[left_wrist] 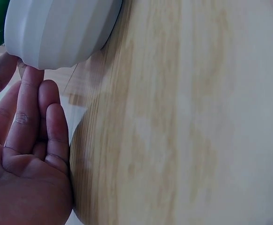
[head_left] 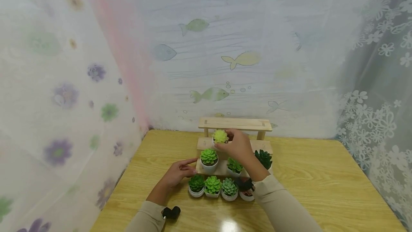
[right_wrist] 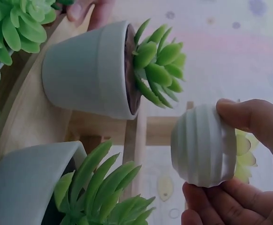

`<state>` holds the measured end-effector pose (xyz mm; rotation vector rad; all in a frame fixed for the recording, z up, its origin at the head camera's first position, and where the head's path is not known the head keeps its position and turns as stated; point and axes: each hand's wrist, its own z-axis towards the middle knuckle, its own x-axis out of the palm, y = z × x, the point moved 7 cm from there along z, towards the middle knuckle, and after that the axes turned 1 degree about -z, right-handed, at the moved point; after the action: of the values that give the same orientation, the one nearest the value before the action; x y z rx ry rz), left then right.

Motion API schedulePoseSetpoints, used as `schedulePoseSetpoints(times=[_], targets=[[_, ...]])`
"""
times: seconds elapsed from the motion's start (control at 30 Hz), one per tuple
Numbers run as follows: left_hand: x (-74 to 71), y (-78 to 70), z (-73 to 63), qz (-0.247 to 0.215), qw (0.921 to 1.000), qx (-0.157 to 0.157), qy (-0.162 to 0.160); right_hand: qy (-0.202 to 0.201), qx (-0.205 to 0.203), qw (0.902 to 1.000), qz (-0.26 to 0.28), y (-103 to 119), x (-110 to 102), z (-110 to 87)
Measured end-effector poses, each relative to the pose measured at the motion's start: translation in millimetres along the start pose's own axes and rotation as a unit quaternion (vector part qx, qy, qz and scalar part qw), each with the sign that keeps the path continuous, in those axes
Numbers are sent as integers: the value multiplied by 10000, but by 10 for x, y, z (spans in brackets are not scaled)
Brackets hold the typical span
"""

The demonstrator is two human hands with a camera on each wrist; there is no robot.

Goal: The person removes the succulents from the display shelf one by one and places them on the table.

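Note:
My right hand (head_left: 237, 146) pinches a small ribbed white pot (right_wrist: 202, 145) between thumb and fingers. A yellow-green artificial succulent (head_left: 220, 136) sits in it. In the head view the pot overlaps the second-highest step of a wooden tiered plant stand (head_left: 235, 122). My left hand (head_left: 176, 173) holds the left end of a lower step, thumb at the front and index finger along the end. Beside that hand stands a potted bright-green succulent (head_left: 209, 157). Further right on the same step are another green succulent (head_left: 234, 165) and a dark-green one (head_left: 264, 158).
A front row holds a dark-green succulent (head_left: 196, 183), a bright-green one (head_left: 212, 184), a grey-green one (head_left: 229, 187) and a reddish one (head_left: 246, 188), partly hidden by the right wrist's camera. The wooden table (head_left: 309, 178) meets a fish-patterned curtain (head_left: 244, 92) behind.

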<state>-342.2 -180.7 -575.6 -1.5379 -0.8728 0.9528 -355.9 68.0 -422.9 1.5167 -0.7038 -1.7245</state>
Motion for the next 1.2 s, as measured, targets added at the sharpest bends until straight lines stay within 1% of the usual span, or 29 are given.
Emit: schedulePoseSetpoints(times=[0.17, 0.3, 0.4, 0.6, 0.73, 0.97, 1.2], targets=[[-3, 7, 0, -51, 10000, -25, -43, -34, -119, 9999, 25, 18, -53, -86], [-2, 6, -1, -126, 9999, -14, -43, -3, -16, 9998, 222, 9, -71, -185], [0, 5, -3, -153, 9999, 0, -31, 17, 26, 9997, 250, 11, -75, -264], [-3, 9, -12, -119, 9999, -9, -50, 17, -42, 9995, 311, 73, -81, -410], [-5, 10, -17, -49, 10000, -11, -69, 47, -34, 9995, 310, 81, -61, -480], [3, 0, -35, 110, 9999, -37, -90, 139, 110, 9994, 300, 49, 10, -577], [5, -3, -15, 61, 9999, -34, -85, 330, 87, 9993, 141, 58, 81, -696]])
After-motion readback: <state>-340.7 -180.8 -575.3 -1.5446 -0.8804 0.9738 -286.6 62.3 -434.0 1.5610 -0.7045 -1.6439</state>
